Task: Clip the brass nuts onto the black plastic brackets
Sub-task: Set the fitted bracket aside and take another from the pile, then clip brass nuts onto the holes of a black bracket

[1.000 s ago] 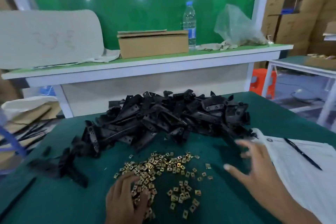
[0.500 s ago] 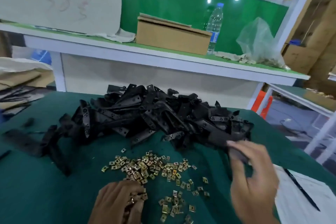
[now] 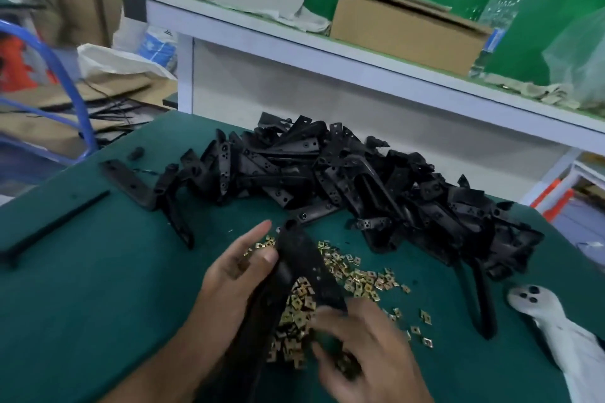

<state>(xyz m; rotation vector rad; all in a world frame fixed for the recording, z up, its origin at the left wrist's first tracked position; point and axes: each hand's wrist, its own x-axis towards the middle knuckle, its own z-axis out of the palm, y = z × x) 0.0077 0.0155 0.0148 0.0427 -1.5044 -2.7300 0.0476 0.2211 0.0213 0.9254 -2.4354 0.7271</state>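
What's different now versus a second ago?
The right hand has come back from the bracket pile to the brass nuts. The left hand has left the nuts and now grips a black bracket over them. Pile and scattered nuts lie as before.

The left hand [image 3: 234, 275] pinches a black bracket [image 3: 304, 267] above the brass nuts [image 3: 357, 278]; the blurred right hand [image 3: 363, 347] hovers over them, fingers curled.

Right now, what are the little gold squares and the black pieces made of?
The little gold squares look like thin brass-coloured metal: they glint. The black pieces look like matte moulded plastic, dull, with small holes. The left hand holds one.
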